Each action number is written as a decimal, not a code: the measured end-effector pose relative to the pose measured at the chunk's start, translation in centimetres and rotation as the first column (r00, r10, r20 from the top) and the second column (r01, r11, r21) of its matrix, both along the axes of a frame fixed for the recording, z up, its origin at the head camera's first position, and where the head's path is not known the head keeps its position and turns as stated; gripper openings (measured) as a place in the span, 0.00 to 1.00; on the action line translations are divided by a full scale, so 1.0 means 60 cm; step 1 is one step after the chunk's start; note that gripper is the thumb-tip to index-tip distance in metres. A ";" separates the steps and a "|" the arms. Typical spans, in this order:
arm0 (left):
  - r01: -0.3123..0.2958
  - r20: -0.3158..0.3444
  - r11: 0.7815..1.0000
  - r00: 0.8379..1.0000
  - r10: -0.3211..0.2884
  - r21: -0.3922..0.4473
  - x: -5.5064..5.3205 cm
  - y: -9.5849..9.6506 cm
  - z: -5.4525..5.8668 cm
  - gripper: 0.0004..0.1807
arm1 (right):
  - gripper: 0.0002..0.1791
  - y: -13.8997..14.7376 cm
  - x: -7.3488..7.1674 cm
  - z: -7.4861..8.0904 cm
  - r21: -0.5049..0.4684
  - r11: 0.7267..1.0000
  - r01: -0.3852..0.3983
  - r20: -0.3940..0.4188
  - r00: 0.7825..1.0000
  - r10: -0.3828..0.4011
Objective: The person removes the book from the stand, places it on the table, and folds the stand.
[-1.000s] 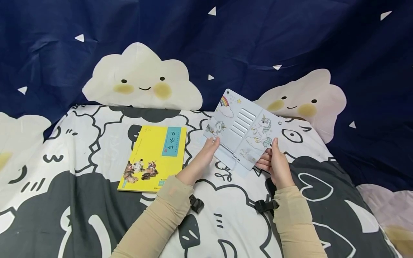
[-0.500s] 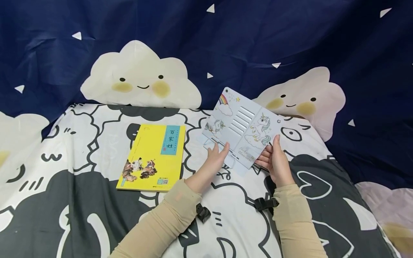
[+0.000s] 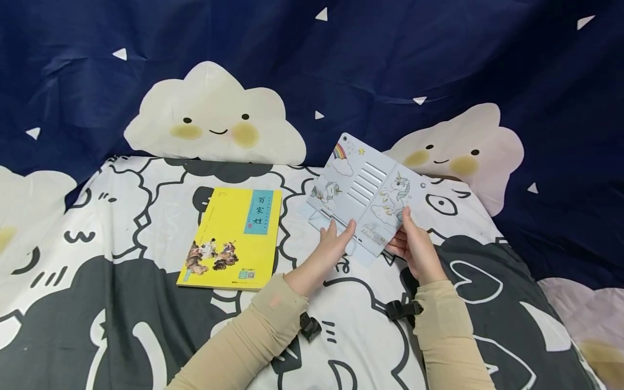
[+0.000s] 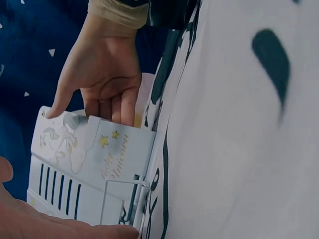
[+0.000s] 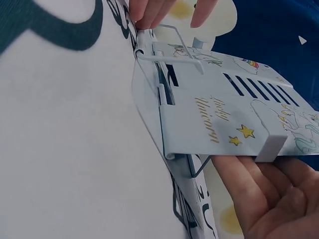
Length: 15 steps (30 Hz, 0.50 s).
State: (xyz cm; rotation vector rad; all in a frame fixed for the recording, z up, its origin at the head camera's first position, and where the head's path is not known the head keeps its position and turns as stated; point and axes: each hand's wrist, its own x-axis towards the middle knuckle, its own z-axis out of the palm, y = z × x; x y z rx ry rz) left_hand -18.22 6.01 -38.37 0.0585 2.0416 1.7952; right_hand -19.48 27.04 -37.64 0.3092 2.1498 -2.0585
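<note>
A pale metal book stand (image 3: 358, 195) printed with unicorns and a rainbow tilts over the bed. My right hand (image 3: 414, 244) grips its right side, thumb along the front edge and fingers behind, as the right wrist view also shows. My left hand (image 3: 324, 249) is at the stand's lower edge, thumb and index finger straight and spread apart. In the right wrist view, the left fingers (image 5: 144, 12) touch the lower corner beside a wire page holder (image 5: 172, 59), and the thumb stands apart. That wire page holder stands out from the front. Part of the stand's back is hidden.
A yellow book (image 3: 234, 238) with a blue title label lies flat on the bed, left of the hands. The bedspread (image 3: 146, 336) has black and white cartoon print. Behind hangs a dark blue curtain (image 3: 341, 65), with cloud-shaped faces (image 3: 214, 116) before it.
My left hand has slid right along the stand's lower edge, its thumb and index finger spreading. The right thumb has shifted slightly inward. The stand has stayed almost in place.
</note>
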 end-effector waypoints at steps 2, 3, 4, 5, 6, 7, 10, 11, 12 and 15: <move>0.007 -0.005 1.000 1.000 -0.007 -0.002 -0.003 -0.003 0.000 0.50 | 0.45 -0.001 0.000 0.000 0.016 1.000 -0.027 0.009 1.000 0.027; 0.010 -0.007 1.000 1.000 -0.010 -0.002 -0.005 -0.004 -0.001 0.50 | 0.45 -0.002 0.000 0.000 0.021 0.999 -0.048 0.016 0.999 0.047; 0.012 -0.008 1.000 1.000 -0.012 -0.004 -0.007 -0.006 -0.001 0.50 | 0.44 -0.003 0.000 0.001 0.028 0.997 -0.071 0.024 0.997 0.070; 0.010 -0.009 1.000 1.000 -0.010 -0.001 -0.009 -0.008 -0.001 0.50 | 0.44 -0.004 0.000 0.001 0.033 0.995 -0.092 0.032 0.995 0.091; 0.009 -0.011 1.000 1.000 -0.009 0.002 -0.011 -0.010 -0.002 0.50 | 0.43 -0.005 -0.001 0.000 0.034 0.993 -0.117 0.036 0.993 0.116; 0.007 -0.014 1.000 1.000 -0.007 0.004 -0.013 -0.012 -0.002 0.50 | 0.43 -0.006 -0.001 0.000 0.033 0.990 -0.140 0.037 0.990 0.139; 0.003 -0.025 1.000 1.000 -0.003 0.013 -0.021 -0.017 -0.005 0.50 | 0.38 -0.010 -0.001 -0.003 0.026 0.978 -0.208 0.023 0.978 0.207; 0.002 -0.029 1.000 1.000 -0.002 0.013 -0.023 -0.019 -0.006 0.50 | 0.35 -0.011 -0.001 -0.003 0.014 0.974 -0.225 0.014 0.974 0.225; 0.005 -0.030 1.000 1.000 -0.004 0.012 -0.025 -0.021 -0.006 0.50 | 0.33 -0.013 -0.001 -0.004 0.005 0.968 -0.249 0.004 0.969 0.249; 0.012 -0.028 1.000 1.000 -0.013 -0.012 -0.031 -0.028 -0.004 0.49 | 0.26 -0.019 0.000 -0.006 -0.019 0.951 -0.308 -0.019 0.951 0.307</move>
